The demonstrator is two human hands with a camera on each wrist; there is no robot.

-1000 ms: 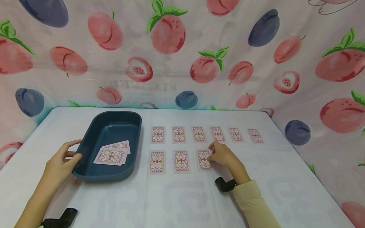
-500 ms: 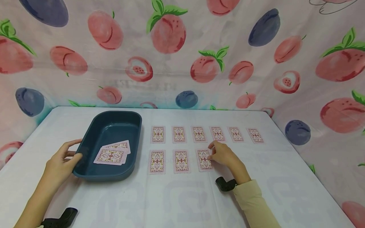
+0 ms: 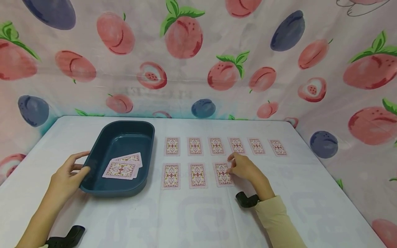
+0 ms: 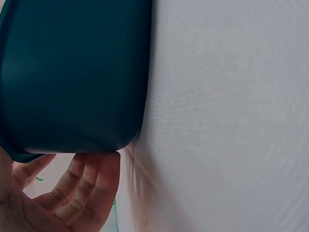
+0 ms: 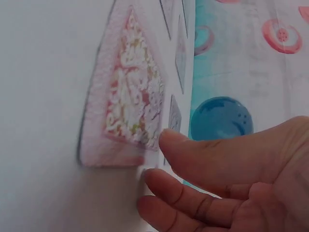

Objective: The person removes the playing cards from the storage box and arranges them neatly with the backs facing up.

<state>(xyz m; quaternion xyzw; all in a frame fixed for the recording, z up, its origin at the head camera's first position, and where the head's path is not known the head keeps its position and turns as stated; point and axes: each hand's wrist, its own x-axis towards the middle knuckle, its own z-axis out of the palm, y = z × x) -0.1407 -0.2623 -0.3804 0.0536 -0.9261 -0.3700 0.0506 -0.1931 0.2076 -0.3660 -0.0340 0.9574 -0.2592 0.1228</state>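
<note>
In the head view, my left hand (image 3: 66, 175) grips the left side of a dark blue rectangular tray (image 3: 149, 151), thumb at the rim and fingers against its outer wall. The left wrist view shows the fingertips (image 4: 106, 164) against that wall of the tray (image 4: 77, 87). Face-down playing cards (image 3: 121, 169) lie overlapping inside it. My right hand (image 3: 245, 168) is at the right edge of a patterned playing card (image 3: 222, 174), the front row's rightmost. In the right wrist view, its thumb overlaps the card's (image 5: 130, 106) corner, with the fingers apart from the thumb.
Two more face-down cards, a middle one (image 3: 197, 175) and a left one (image 3: 171, 176), lie in the front row. Behind them runs a back row of several cards (image 3: 194, 146). A fruit-print cloth (image 3: 183, 86) hangs behind the white table (image 3: 198, 220).
My right hand has shifted very slightly right, and more of the front row's rightmost card shows beside its fingertips. The left hand and tray stay put.
</note>
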